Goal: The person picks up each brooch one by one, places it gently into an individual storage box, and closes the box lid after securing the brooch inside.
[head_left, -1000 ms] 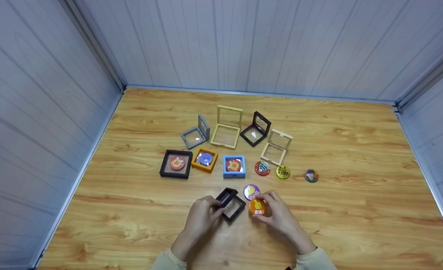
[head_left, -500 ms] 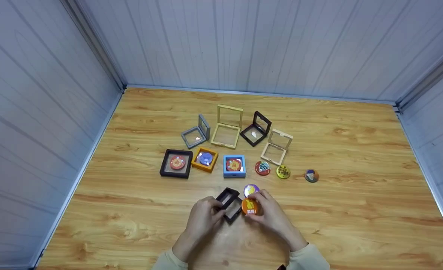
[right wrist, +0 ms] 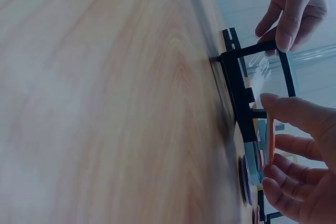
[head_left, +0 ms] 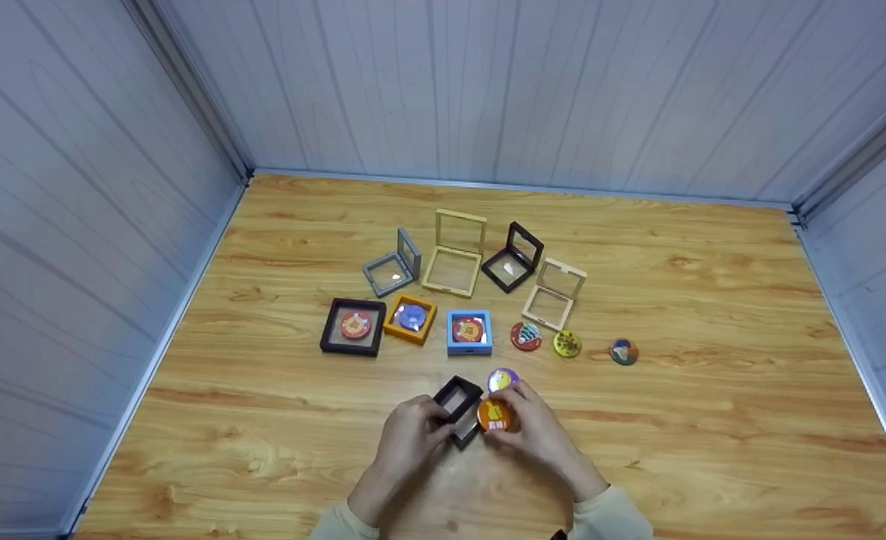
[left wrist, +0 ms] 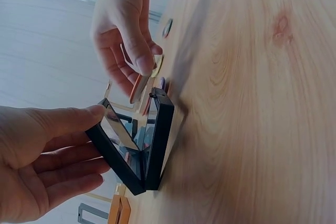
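Observation:
My left hand (head_left: 410, 435) pinches the raised lid of a small black display frame (left wrist: 160, 140), between thumb and fingers. This hinged frame stands partly open on the table, its clear film showing in both halves. Between the thumb and fingers of my right hand (head_left: 536, 429) is a round orange badge (head_left: 494, 415) with a yellow figure and white lettering. The badge is tilted and overlaps the frame's right edge in the head view; in the right wrist view its thin edge (right wrist: 271, 137) shows beside the frame. A purple badge (head_left: 502, 379) lies just beyond the right fingertips.
Closed black (head_left: 352, 351), orange (head_left: 405, 335) and blue (head_left: 470, 349) frames hold badges. Behind them, grey (head_left: 412, 259), yellow (head_left: 450, 291), black (head_left: 508, 286) and beige (head_left: 547, 325) frames stand open. Red (head_left: 526, 336), yellow-green (head_left: 567, 343) and dark (head_left: 623, 351) badges lie right. Panels enclose the table.
My right hand has carried the orange badge left to the black frame's edge. The frame's lid has dropped a little toward its base, with my left hand still holding it.

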Available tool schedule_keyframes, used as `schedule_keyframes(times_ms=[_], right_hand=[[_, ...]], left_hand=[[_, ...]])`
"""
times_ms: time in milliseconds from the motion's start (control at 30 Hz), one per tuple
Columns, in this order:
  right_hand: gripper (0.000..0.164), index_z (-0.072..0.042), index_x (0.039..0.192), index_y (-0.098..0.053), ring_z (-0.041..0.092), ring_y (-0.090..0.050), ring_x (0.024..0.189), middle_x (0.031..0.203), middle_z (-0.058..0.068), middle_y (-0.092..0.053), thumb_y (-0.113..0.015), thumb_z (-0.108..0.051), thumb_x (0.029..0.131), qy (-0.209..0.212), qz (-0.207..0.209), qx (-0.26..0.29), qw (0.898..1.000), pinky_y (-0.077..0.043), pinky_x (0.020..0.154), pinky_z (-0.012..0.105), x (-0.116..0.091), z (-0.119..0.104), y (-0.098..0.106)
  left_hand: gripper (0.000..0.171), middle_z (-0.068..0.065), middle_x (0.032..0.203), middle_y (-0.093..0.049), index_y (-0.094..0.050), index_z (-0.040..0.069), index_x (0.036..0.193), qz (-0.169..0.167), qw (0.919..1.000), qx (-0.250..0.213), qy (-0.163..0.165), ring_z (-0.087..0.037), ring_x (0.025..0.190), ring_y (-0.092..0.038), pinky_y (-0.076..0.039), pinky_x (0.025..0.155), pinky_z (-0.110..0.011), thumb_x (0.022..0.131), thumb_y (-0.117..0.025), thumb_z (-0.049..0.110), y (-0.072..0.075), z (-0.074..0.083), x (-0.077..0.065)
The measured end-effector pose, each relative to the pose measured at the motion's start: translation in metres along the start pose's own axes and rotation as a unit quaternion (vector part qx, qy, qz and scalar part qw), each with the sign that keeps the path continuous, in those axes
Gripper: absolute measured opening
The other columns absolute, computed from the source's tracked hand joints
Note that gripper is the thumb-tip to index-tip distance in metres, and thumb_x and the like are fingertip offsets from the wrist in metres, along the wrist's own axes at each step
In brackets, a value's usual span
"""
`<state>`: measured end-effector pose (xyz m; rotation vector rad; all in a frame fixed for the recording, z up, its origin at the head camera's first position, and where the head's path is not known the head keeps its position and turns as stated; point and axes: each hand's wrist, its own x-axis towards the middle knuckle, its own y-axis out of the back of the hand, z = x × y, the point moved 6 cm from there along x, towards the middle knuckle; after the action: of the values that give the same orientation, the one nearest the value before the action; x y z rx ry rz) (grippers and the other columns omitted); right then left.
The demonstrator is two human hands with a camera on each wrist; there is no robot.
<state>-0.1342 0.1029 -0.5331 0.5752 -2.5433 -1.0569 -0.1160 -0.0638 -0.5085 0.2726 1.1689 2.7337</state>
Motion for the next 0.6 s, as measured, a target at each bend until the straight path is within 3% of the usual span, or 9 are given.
schedule_keyframes(times_ms=[267, 467, 600], right_hand=[[0.048, -0.002, 0.107, -0.057, 0.02, -0.051, 0.093, 0.102, 0.005, -0.049, -0.076, -0.021, 0.067, -0.026, -0.017, 0.007, 1.0, -0.045, 0.083, 0.035, 0.004, 0.0, -0.007], [0.048, 0.0, 0.105, -0.058, 0.018, -0.05, 0.088, 0.098, 0.004, -0.048, -0.077, -0.021, 0.066, -0.018, -0.013, 0.006, 1.0, -0.045, 0.079, 0.034, 0.008, -0.002, -0.012], [0.047, 0.001, 0.103, -0.058, 0.019, -0.051, 0.087, 0.098, 0.005, -0.049, -0.077, -0.021, 0.066, -0.018, -0.007, 0.005, 1.0, -0.045, 0.078, 0.033, 0.01, -0.003, -0.015]], left_hand=[[0.01, -0.001, 0.076, -0.061, -0.069, 0.005, 0.075, -0.003, 1.0, -0.005, 0.002, -0.016, 0.072, -0.059, -0.048, 0.065, -0.029, 0.068, -0.074, 0.009, -0.002, 0.0, 0.0], [0.01, 0.002, 0.073, -0.06, -0.07, 0.005, 0.075, 0.008, 0.9999, -0.005, -0.008, -0.013, 0.07, -0.058, -0.047, 0.063, -0.028, 0.069, -0.074, 0.011, -0.001, 0.001, -0.001], [0.011, 0.003, 0.074, -0.06, -0.07, 0.005, 0.076, -0.002, 1.0, -0.007, 0.006, -0.012, 0.071, -0.058, -0.047, 0.064, -0.027, 0.069, -0.074, 0.013, -0.002, 0.0, 0.0]])
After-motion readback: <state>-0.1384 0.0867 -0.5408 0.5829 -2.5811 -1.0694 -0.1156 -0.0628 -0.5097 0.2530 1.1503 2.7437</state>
